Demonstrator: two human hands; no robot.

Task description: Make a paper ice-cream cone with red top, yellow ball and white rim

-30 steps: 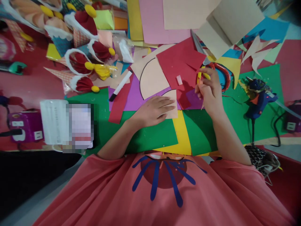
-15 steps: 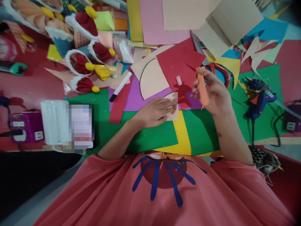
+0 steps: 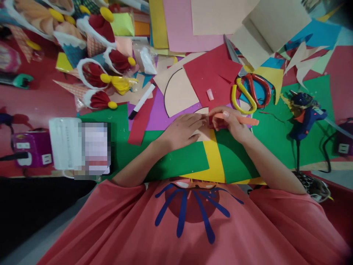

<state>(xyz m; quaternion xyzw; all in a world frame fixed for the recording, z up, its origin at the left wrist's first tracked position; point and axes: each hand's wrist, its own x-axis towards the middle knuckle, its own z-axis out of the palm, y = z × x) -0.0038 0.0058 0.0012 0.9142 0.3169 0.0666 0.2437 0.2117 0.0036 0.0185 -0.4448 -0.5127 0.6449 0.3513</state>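
Note:
My left hand (image 3: 183,129) lies palm down with fingers stretched over a small beige sheet (image 3: 202,135), which carries a black curved line near its top. Much of that sheet is hidden under the fingers. In my right hand (image 3: 229,124) is an orange pen (image 3: 248,120), pinched with its tip end near the sheet's right edge; the tip itself is hidden. Above lies a larger beige sheet (image 3: 180,94) with a black arc. A small pale pink piece (image 3: 210,94) rests on the red sheet (image 3: 211,70).
Scissors with yellow and red handles (image 3: 245,103) lie beyond my right hand. A blue glue gun (image 3: 305,119) stands at the right. At left are a black-and-white marker (image 3: 142,101), a phone (image 3: 96,147) and several paper cones with yellow knobs (image 3: 100,99).
My right hand has come down and left with the orange pen, from beside the scissors to the small sheet. The scissors' yellow handle is now uncovered. The left hand stays nearly still.

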